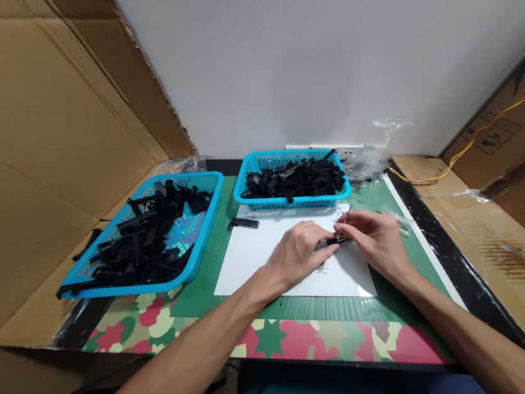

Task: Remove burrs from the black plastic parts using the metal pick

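Over a white sheet (250, 258), my left hand (299, 249) grips a small black plastic part (334, 241) between thumb and fingers. My right hand (375, 234) meets it at the part's right end, thumb and fingers pinched together. A thin dark tip shows above those right fingers; what it belongs to I cannot make out. Tiny metal-looking pieces (321, 268) lie scattered on the sheet below my left hand, with more beyond the fingers. One long black part (243, 223) rests at the sheet's upper left edge.
A blue basket (209, 228) at the left holds many long black parts. Behind the sheet, a second blue basket (291, 202) is heaped with black pieces. Clear plastic bags (365, 163) lie beside it. Cardboard walls (45, 120) flank the table, and a yellow cable (465, 148) runs along the right.
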A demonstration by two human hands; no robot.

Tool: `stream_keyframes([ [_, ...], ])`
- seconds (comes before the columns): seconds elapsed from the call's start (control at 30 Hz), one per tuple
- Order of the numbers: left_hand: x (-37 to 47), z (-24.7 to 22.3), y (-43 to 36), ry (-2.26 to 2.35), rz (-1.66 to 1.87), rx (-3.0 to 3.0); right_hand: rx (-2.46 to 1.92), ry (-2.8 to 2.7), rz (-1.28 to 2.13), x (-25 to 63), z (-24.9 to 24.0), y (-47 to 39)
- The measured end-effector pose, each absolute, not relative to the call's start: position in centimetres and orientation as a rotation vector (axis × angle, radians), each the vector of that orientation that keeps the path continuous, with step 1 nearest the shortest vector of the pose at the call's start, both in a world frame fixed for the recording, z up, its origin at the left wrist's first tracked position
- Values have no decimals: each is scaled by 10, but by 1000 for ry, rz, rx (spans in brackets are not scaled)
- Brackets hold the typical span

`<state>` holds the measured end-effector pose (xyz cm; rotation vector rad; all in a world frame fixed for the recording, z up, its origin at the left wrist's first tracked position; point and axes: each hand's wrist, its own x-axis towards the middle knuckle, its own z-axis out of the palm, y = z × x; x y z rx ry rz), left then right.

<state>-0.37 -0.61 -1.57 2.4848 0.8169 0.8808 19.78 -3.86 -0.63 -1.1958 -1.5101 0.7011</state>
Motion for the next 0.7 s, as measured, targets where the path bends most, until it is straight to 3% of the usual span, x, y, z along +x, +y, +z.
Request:
stream_keyframes([
  [0.27,-3,-16,-7,815,841,2478,-1230,-1705,486,195,3,-44],
  [0.7,-8,-7,-11,934,920,2396,-1102,-1544,621,188,1,-40],
])
